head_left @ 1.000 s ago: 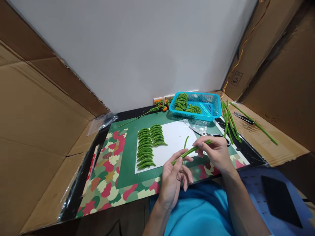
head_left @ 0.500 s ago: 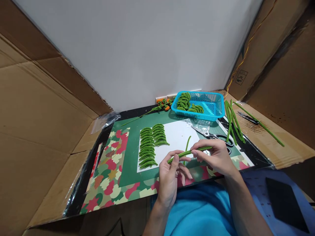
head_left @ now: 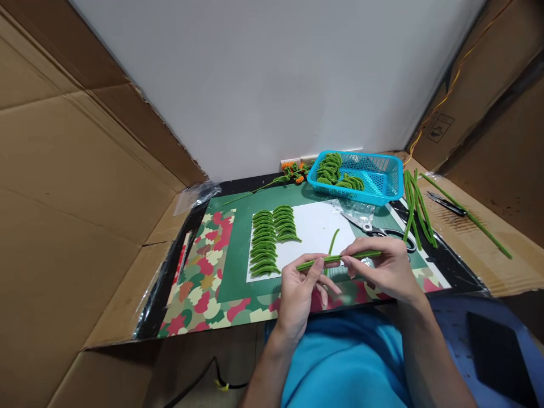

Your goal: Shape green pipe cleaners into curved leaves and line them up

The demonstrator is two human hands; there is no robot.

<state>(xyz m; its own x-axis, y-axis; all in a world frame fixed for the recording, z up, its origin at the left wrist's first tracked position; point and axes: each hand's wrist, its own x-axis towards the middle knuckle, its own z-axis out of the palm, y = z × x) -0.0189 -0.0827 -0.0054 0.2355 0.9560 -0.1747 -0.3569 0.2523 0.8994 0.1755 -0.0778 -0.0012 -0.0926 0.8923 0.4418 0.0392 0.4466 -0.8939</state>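
Note:
Both hands pinch one green fuzzy stem [head_left: 332, 259] held level above the mat's near edge. My left hand [head_left: 302, 294] grips its left part between thumb and forefinger. My right hand [head_left: 385, 269] pinches its right part, fingers closed round it. A short loose green piece [head_left: 333, 242] lies on the white sheet [head_left: 317, 226] just behind the hands. Two rows of curved green pieces [head_left: 272, 241] lie on the sheet's left part.
A blue basket [head_left: 380, 178] with more curved green pieces stands at the back right. Scissors [head_left: 378, 229] lie beside the sheet, long green stems [head_left: 419, 209] and small snips [head_left: 445, 204] to the right. Cardboard walls enclose both sides. An orange flower sprig [head_left: 289, 170] lies by the wall.
The stem has tipped from slanted to nearly level, and both hands kept their hold. The camera has turned left, so everything sits further right in the picture.

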